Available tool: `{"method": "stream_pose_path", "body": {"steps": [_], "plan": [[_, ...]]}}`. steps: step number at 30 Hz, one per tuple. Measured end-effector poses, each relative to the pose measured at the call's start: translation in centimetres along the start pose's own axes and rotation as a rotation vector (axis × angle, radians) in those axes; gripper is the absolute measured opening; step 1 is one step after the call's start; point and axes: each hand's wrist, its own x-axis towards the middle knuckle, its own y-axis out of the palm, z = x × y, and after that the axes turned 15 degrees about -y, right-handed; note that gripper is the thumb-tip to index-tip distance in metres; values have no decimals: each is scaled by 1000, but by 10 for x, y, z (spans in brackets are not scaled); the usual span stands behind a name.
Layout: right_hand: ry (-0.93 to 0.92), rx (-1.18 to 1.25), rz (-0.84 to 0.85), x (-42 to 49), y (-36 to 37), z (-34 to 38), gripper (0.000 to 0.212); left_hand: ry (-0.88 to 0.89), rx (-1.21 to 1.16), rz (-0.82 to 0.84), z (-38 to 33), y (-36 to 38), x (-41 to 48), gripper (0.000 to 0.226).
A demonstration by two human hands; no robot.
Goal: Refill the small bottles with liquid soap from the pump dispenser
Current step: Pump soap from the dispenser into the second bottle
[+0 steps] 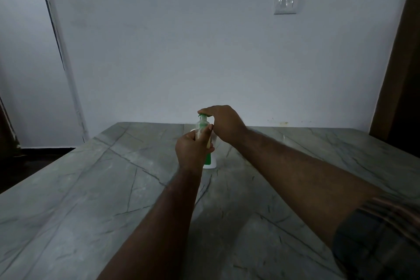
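Observation:
A white pump dispenser [210, 161] with a green label and a green pump head stands on the grey marble table [91, 188] near its far middle. My right hand [223, 124] lies flat on top of the pump head, palm down. My left hand [193, 150] grips a small clear bottle [201, 125] and holds its mouth up under the green spout. Most of the small bottle and the dispenser's body are hidden behind my left hand.
A pale wall stands right behind the table, with a light switch [286, 2] high on the right. A dark wooden door frame [400, 63] runs down the right edge. The table's left edge drops to a dark floor [34, 161].

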Motion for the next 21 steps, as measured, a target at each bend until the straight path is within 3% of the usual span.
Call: {"method": "stream_pose_path", "body": {"steps": [8, 12, 17, 21], "plan": [[21, 59, -42, -6, 9, 3, 46, -7, 23, -7, 2, 1, 4, 28], [20, 52, -25, -4, 9, 3, 44, -23, 24, -12, 4, 0, 4, 40], [-5, 23, -1, 1, 2, 3, 47, -26, 31, -7, -1, -1, 3, 29], [8, 35, -31, -1, 7, 4, 46, -16, 31, -2, -2, -1, 2, 33]]}}
